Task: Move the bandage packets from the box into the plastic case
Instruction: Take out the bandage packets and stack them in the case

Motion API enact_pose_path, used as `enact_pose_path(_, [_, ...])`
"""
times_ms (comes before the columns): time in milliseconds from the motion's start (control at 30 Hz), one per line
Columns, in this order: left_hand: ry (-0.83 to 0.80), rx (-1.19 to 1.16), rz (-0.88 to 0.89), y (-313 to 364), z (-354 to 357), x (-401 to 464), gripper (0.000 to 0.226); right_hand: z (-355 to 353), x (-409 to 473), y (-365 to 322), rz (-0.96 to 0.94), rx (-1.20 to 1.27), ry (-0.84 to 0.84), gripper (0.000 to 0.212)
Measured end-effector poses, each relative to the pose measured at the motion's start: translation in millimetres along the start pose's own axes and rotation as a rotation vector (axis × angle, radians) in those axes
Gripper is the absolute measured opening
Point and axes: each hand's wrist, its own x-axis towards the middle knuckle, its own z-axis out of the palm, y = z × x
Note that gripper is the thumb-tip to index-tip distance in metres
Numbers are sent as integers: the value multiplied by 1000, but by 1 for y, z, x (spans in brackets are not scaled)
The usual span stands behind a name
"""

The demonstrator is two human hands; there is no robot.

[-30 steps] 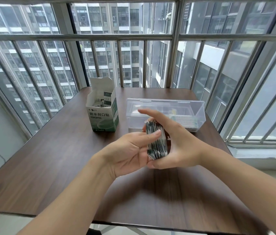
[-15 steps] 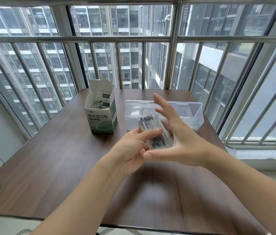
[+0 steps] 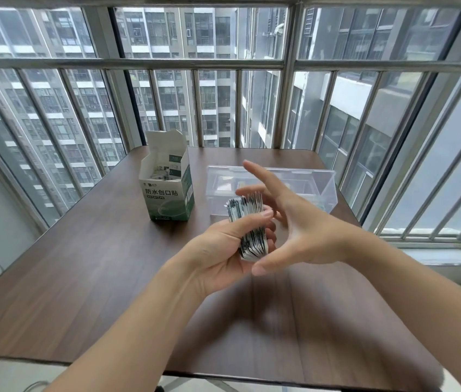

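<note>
My left hand (image 3: 218, 250) grips a stack of bandage packets (image 3: 247, 224) mid-table, right hand (image 3: 294, 224) splayed beside it, plastic case (image 3: 328, 185) at one o'clock part-filled, box (image 3: 167, 190) at eleven holding more.

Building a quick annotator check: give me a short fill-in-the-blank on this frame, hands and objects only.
1. The stack of bandage packets is gripped by the ____ hand.
2. The right hand beside the stack has its fingers ____.
3. The box stands on the table with its top flap ____.
4. The plastic case sits to the ____ of the box.

Missing words: left; spread open; open; right
</note>
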Motion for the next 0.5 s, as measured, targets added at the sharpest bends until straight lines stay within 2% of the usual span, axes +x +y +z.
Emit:
enact_pose_path(100, [5, 36, -5, 1, 3, 0, 24, 4, 4, 0, 0, 57, -10, 126])
enact_pose_path(233, [25, 198, 4, 2, 11, -2, 26, -2, 10, 1, -29, -273, -9, 122])
enact_pose_path(300, [37, 234, -18, 4, 11, -3, 29, -3, 11, -2, -39, -361, -30, 122])
enact_pose_path(400, [10, 262, -46, 9, 8, -1, 27, 2, 13, -1, -71, -347, -12, 117])
enact_pose_path(500, [13, 293, -54, 15, 10, 1, 24, 3, 17, -1, -108, -275, 37, 103])
